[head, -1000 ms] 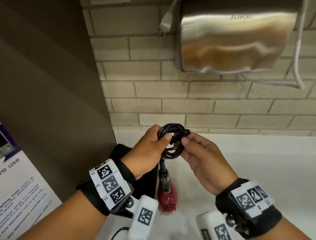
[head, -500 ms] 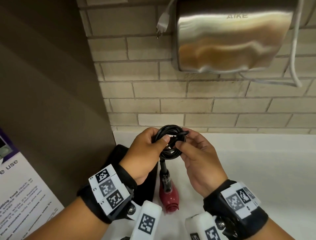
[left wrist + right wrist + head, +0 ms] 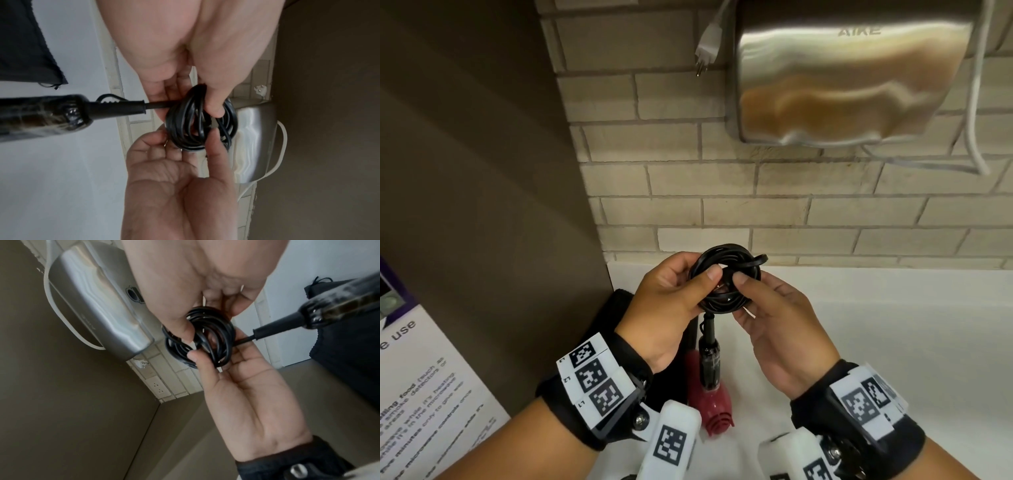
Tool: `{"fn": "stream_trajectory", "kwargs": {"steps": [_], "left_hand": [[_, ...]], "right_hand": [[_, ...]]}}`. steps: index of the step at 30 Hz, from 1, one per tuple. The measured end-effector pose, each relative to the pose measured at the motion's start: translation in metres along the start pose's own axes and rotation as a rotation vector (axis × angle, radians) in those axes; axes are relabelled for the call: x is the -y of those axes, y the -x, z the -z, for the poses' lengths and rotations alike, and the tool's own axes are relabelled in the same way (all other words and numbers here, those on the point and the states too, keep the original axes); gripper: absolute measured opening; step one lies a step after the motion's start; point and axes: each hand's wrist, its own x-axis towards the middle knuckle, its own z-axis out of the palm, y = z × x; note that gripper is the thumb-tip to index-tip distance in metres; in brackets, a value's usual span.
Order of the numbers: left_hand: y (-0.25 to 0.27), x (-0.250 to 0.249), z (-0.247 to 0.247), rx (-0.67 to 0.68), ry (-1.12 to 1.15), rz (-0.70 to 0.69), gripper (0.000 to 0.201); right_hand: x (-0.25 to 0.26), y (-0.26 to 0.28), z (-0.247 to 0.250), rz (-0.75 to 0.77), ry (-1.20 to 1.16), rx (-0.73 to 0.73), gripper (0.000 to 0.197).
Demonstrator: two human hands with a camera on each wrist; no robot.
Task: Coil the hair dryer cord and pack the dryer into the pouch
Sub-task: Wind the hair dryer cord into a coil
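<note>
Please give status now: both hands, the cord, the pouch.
Left hand and right hand both grip the coiled cord. Dryer hangs below, not packed. Pouch lies on the counter. Nothing in the way.

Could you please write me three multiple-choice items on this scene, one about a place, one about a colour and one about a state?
1. Where does the hair dryer hang?
A. below the coiled cord
B. inside the black pouch
C. on the wall-mounted hand dryer

2. What colour is the hair dryer's body?
A. white
B. red
C. blue

3. How is the coiled cord held?
A. it lies loose on the white counter
B. one of the hands holds it
C. both hands, left hand and right hand, hold it

Answers: 1 A, the head view shows it dangling on the cord under the coil; 2 B, its body shows red below the hands; 3 C, thumbs and fingers of both pinch the loops in all views.
</note>
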Motion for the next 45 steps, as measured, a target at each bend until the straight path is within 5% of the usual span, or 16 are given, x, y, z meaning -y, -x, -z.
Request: {"fn": "stream_trajectory", "kwargs": {"steps": [10, 16, 28, 32, 36, 45], "left_hand": [[-0.003, 0.004, 0.009, 0.133, 0.105, 0.083, 0.043], [-0.005, -0.002, 0.004, 0.167, 0.211, 0.176, 0.046], [-0.008, 0.007, -0.033, -0.010, -0.046, 0.062, 0.015], [-0.011, 0.009, -0.028, -0.055, -0.100, 0.023, 0.013], [-0.017, 0.007, -0.028, -0.045, -0.169, -0.024, 0.014], [-0.024, 0.017, -0.039, 0.076, -0.395, 0.008, 0.027]], "right_hand": [[0.003, 0.002, 0.006, -0.001, 0.007, 0.032, 0.022], [0.018, -0.005, 0.018, -0.051, 0.098, 0.194, 0.032], [0.030, -0.015, 0.034, -0.158, 0.286, 0.255, 0.039], [0.025, -0.012, 0.039, 0.021, 0.314, 0.118, 0.055], [0.024, -0.010, 0.044, 0.230, 0.453, 0.102, 0.030], [0.033, -0.012, 0.093, 0.270, 0.598, -0.032, 0.035]]}}
